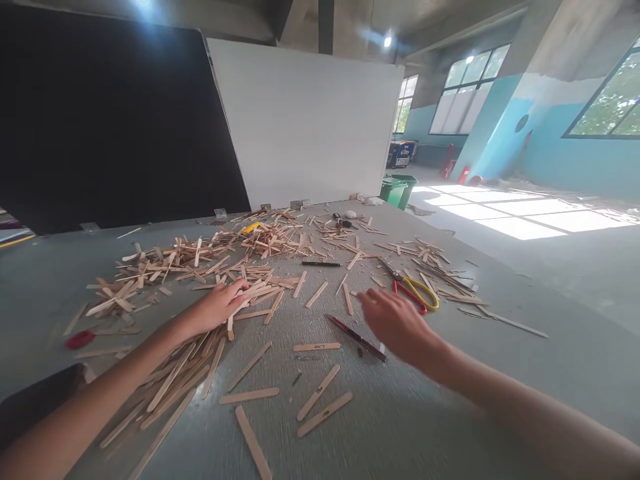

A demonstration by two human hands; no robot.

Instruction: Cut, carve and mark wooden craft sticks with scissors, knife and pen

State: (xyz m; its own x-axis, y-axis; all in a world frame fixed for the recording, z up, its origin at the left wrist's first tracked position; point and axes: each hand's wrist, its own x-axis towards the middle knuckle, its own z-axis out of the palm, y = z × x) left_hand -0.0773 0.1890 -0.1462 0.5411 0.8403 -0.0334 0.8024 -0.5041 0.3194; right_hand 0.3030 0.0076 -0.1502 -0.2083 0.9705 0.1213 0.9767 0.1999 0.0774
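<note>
My left hand (220,307) is at the centre-left, its fingers closed at the edge of a pile of wooden craft sticks (260,291); what lies between them is too small to tell. My right hand (387,317) hovers or rests over the table's middle right, fingers bent and blurred, their tips near a single stick (348,299). A dark red pointed tool (356,337) lies just left of and below it. Scissors with red and yellow handles (413,290) lie beyond it. Several sticks, some with small slots (317,347), lie nearer me.
A black pen (321,264) lies mid-table. Heaped sticks spread across the back and left, with a yellow object (251,227) among them. A red item (80,340) is far left. Upright black and white panels (310,120) stand behind the grey table (425,413).
</note>
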